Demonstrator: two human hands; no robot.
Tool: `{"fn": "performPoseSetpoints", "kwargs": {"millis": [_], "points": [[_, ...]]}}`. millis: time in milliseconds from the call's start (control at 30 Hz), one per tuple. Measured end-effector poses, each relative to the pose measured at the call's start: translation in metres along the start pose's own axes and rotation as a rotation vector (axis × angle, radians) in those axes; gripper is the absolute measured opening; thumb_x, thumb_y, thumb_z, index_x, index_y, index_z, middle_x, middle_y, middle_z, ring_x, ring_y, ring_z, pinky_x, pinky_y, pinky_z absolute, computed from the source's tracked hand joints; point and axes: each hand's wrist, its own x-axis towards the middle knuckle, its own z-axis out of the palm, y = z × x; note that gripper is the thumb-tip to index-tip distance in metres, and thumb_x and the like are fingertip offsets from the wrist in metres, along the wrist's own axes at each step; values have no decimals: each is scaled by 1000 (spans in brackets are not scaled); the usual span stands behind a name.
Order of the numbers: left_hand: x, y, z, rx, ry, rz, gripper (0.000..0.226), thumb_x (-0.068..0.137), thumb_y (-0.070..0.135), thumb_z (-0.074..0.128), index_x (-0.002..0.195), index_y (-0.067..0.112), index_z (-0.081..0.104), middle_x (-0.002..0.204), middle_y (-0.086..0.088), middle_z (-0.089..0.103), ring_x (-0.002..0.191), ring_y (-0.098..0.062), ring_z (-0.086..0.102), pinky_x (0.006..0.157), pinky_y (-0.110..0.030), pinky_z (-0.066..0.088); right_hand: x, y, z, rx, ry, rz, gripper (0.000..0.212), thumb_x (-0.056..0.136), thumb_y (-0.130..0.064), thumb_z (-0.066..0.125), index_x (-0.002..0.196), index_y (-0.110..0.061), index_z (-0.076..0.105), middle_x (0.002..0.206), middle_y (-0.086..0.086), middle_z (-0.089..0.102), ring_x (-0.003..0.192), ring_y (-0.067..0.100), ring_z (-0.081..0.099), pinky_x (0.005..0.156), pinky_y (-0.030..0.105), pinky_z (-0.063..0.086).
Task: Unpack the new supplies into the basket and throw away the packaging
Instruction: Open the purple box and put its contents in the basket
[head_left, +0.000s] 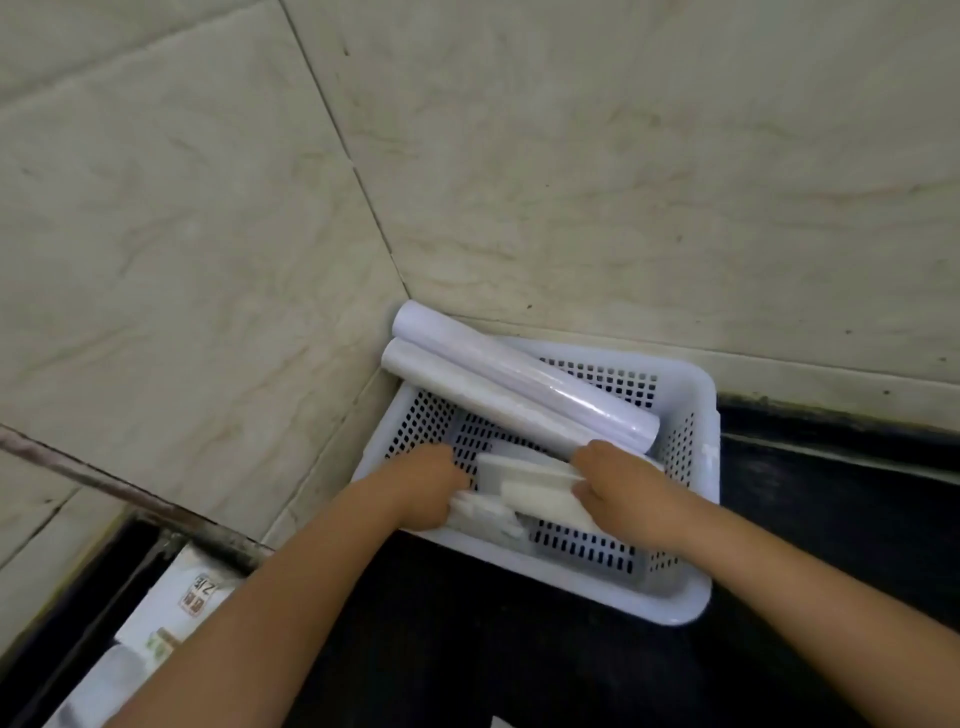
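A white perforated plastic basket (691, 525) sits on a dark counter in the corner of a tiled wall. Two white rolls (519, 389) lie side by side across it, their far ends sticking out over the back left rim. Inside the basket lie several white sponge blocks (524, 480). My left hand (423, 486) is inside the basket at the left, closed on the left end of the blocks. On the right, my right hand (621, 486) grips the blocks' other end, just in front of the rolls.
Beige marble-look wall tiles (571, 182) rise behind and left of the basket. At the lower left, a printed package (171, 618) sits in a recess beside the counter. The dark counter (831, 530) extends right and toward me.
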Motion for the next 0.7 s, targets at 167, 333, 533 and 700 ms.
{"fn": "performPoseSetpoints", "kwargs": {"millis": [167,333,533,700], "points": [[-2,-3,-1,17,0,-56,33,94,7,39,126,6,48,130,-18,42,118,-31,40,97,-36,39,50,-19,22,89,-206,70,22,93,-7,32,91,-7,54,108,13,52,104,27,53,77,27,36],[13,8,3,30,-18,-128,36,95,7,37,130,6,43,135,-18,40,126,-32,35,104,-42,35,66,-10,29,19,-303,140,20,88,-2,40,78,-6,56,71,1,42,73,17,43,65,22,33],[33,28,5,-27,-38,-221,47,94,6,40,139,5,28,146,-20,29,135,-36,25,114,-52,22,60,-9,30,-80,-283,135,29,90,-5,38,64,-9,50,76,6,47,70,17,44,72,33,40],[32,30,8,-70,-10,-220,47,94,4,41,139,3,28,143,-19,35,130,-35,36,110,-49,30,38,-9,16,-77,-243,139,33,90,-3,35,115,4,55,125,20,56,109,30,55,93,36,45]]}}
